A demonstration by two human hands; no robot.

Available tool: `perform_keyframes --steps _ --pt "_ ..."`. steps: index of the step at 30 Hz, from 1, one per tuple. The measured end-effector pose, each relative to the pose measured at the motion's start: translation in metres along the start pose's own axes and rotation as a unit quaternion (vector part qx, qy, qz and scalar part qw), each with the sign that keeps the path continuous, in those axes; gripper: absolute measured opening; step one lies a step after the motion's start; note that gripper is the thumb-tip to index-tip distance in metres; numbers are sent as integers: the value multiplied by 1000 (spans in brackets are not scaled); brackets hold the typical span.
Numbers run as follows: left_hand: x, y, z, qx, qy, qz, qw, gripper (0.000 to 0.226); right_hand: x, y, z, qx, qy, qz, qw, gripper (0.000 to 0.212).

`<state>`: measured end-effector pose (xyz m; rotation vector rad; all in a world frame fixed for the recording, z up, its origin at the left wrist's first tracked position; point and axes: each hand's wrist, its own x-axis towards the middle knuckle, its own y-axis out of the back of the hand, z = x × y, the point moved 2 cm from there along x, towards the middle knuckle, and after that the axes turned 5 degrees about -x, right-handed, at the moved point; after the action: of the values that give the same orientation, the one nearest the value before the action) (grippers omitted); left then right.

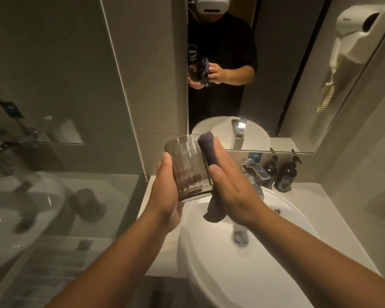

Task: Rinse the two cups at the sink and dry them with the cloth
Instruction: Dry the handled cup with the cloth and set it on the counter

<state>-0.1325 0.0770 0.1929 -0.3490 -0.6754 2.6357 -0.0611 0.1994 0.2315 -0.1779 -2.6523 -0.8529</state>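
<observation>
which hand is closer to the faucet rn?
Right. The right hand, pressing the cloth against the cup, sits just beside the faucet; the left hand holds the cup's far side, farther away.

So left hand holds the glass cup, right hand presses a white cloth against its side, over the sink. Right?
Not quite: the cloth is dark, not white. Head view shows the left hand holding the glass cup, the right hand pressing the cloth against its side, over the sink.
</observation>
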Motion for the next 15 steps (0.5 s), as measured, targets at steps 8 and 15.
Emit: perform_keyframes --steps 8,15 --pt "0 -1 10 -26 -30 -31 999 100 -1 -3 -6 101 -16 34 994 48" --pt "1 -2 6 89 -112 -7 990 54 -8 -21 -15 -377 79 44 922 76"
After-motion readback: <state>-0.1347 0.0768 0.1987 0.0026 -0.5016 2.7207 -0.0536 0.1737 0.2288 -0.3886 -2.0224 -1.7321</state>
